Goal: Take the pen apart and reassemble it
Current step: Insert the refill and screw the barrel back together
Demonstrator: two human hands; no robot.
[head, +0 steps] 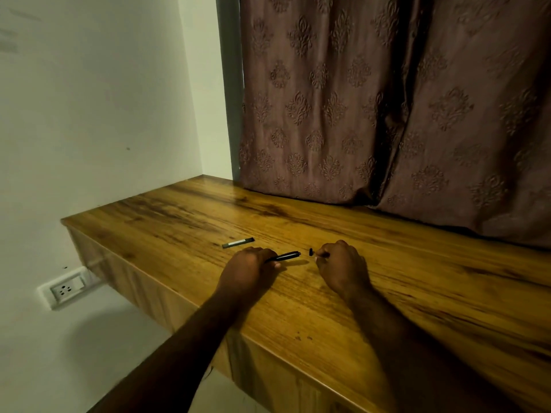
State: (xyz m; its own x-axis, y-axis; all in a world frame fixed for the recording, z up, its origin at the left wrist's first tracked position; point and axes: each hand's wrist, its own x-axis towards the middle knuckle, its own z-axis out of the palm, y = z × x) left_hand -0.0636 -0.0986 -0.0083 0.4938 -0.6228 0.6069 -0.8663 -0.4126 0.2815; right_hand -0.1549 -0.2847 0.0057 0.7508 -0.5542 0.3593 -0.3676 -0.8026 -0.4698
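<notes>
My left hand (249,268) grips a thin black pen barrel (285,256) that points right, just above the wooden desk (328,308). My right hand (343,265) pinches a small black piece (311,251) at its fingertips, a short gap from the barrel's open end. A dark pen part with a pale label (238,242) lies flat on the desk behind my left hand, apart from both hands. My fingers hide the back end of the barrel.
A brown patterned curtain (387,114) hangs down onto the desk's far edge. The desk's left end stops near a white wall, with a wall socket (67,289) below it. The front edge runs under my forearms.
</notes>
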